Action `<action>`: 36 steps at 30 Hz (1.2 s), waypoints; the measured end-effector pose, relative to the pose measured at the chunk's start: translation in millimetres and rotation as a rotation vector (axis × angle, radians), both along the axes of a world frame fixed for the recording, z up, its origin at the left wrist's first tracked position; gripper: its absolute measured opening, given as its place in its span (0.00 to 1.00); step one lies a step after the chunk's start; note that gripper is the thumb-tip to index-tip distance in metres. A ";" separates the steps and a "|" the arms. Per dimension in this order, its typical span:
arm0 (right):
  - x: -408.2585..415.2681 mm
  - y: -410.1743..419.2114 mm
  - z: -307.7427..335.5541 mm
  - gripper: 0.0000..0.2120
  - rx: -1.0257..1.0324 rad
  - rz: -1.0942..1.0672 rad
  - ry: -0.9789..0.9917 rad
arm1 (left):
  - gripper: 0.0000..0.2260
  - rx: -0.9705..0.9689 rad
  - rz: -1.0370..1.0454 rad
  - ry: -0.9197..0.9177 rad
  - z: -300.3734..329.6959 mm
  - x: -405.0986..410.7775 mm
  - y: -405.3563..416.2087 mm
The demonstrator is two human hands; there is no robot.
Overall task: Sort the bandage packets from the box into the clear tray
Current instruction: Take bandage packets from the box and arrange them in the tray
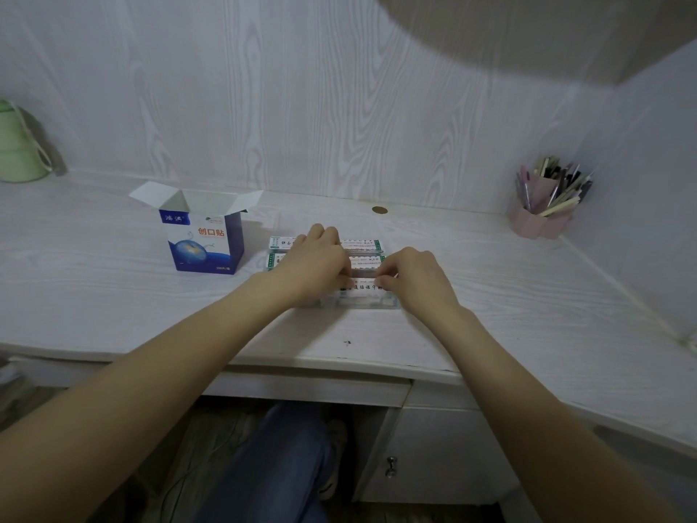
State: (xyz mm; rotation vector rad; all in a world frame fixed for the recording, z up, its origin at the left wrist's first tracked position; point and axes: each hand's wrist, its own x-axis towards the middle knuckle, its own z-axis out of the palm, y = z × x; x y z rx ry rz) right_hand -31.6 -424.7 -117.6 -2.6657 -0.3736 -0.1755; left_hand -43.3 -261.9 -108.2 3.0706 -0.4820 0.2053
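Observation:
A blue and white bandage box (pixel 203 241) stands open on the desk, left of centre. To its right lies the clear tray (pixel 392 303), holding rows of white bandage packets with green edges (pixel 362 245). My left hand (pixel 315 264) and my right hand (pixel 413 279) are both over the tray's front row. Their fingertips pinch a white bandage packet (pixel 364 283) from either side. My hands hide much of the tray and its front packets.
A pink pen holder (pixel 543 217) full of pens stands at the back right. A green container (pixel 19 145) sits at the far left by the wall. A round brass cap (pixel 379 210) is set in the desk behind the tray. A drawer knob (pixel 391 470) shows below.

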 end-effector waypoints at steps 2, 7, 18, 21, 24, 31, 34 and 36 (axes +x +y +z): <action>-0.6 0.7 1.5 0.04 0.002 0.008 0.011 | 0.14 -0.001 0.007 0.026 -0.8 0.9 -0.3; -1.6 2.1 1.5 0.03 -0.014 0.005 0.028 | 0.14 -0.019 0.015 0.065 -1.2 2.8 -1.2; -6.1 0.5 12.2 0.04 0.074 0.013 -0.002 | 0.11 -0.167 -0.010 0.012 7.0 -6.8 8.2; -10.3 13.2 19.4 0.07 0.138 0.044 -0.067 | 0.11 -0.221 0.011 -0.055 18.5 -14.6 22.7; -14.7 36.1 29.1 0.08 0.177 0.100 -0.139 | 0.11 -0.277 0.063 -0.135 28.7 -19.6 47.5; -2.8 114.8 47.4 0.12 0.181 0.221 -0.212 | 0.12 -0.401 0.178 -0.248 45.3 -17.6 130.5; 7.7 146.3 47.4 0.18 0.111 0.294 -0.169 | 0.25 -0.298 0.218 -0.126 47.3 -10.3 167.5; 14.0 160.8 46.4 0.22 0.046 0.323 -0.110 | 0.36 -0.193 0.228 0.006 44.4 -4.6 186.0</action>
